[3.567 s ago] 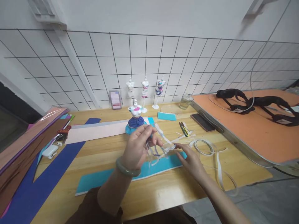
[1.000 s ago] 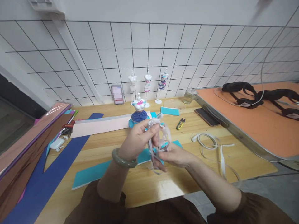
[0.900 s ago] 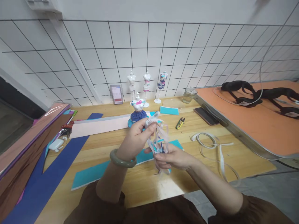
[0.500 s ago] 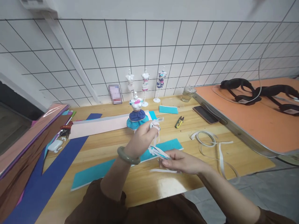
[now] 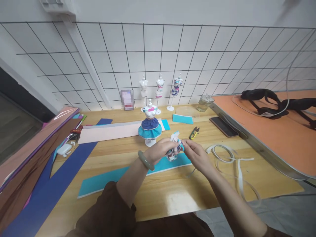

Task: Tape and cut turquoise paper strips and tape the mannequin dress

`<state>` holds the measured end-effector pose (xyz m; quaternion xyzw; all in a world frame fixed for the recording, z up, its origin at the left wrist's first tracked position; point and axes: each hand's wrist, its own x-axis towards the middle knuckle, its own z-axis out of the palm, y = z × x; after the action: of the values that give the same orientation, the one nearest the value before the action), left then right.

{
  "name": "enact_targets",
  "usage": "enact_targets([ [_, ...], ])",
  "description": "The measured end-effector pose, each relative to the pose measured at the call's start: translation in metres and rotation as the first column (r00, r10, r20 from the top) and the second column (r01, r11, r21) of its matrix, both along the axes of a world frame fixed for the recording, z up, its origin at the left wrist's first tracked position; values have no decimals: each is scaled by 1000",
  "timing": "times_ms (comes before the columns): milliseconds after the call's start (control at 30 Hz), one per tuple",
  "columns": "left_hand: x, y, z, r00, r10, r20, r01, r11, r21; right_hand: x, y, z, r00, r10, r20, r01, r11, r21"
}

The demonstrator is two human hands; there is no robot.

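Loose strips now being gathered into a tight bundle

Both hands are closing in: the left hand (image 5: 161, 150) and right hand (image 5: 195, 154) are pinching the bunched white strips (image 5: 174, 148) with curled fingers, low over the teal sheet (image 5: 111, 179) on the worktop (image 5: 160, 197), no longer dangling.

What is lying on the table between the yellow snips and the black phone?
In the head view, nothing lies between the yellow snips and the black phone; only bare wooden table shows there.

The blurred card (image 5: 127, 99) by the wall cannot be read.
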<state>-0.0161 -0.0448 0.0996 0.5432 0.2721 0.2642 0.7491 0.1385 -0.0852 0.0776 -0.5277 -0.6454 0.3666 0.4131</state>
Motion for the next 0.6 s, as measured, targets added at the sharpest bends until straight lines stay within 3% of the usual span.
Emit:
enact_targets([
  [67, 6, 2, -8, 985, 167, 51, -167, 986, -10, -9, -3, -8, 989, -85, 121, 76, 995, 71],
  [133, 13, 2, -16, 942, 329, 57, -332, 943, 34, -16, -8, -9, 914, -161, 372, 128, 985, 113],
  [233, 21, 1, -24, 890, 448, 87, -450, 893, 14, -22, -18, 0, 618, -183, 764, 96, 983, 157],
  [300, 25, 0, -26, 883, 450, 136, -431, 890, -147, -24, -26, 8, 426, -182, 886, 24, 981, 190],
  [367, 28, 0, -26, 847, 485, 216, -398, 849, -346, -26, -34, 12, 327, -183, 927, -49, 976, 210],
  [400, 28, 0, -25, 823, 509, 253, -371, 819, -438, -27, -38, 12, 319, -175, 932, -85, 974, 212],
  [467, 29, 0, -25, 809, 499, 310, -265, 781, -565, -27, -46, 8, 393, -121, 911, -146, 970, 192],
  [533, 28, -2, -26, 865, 378, 331, -118, 794, -596, -22, -51, 2, 549, -19, 835, -168, 977, 133],
  [600, 27, -6, -30, 939, 228, 259, -61, 848, -526, -14, -54, -1, 690, 90, 718, -161, 986, 31],
])
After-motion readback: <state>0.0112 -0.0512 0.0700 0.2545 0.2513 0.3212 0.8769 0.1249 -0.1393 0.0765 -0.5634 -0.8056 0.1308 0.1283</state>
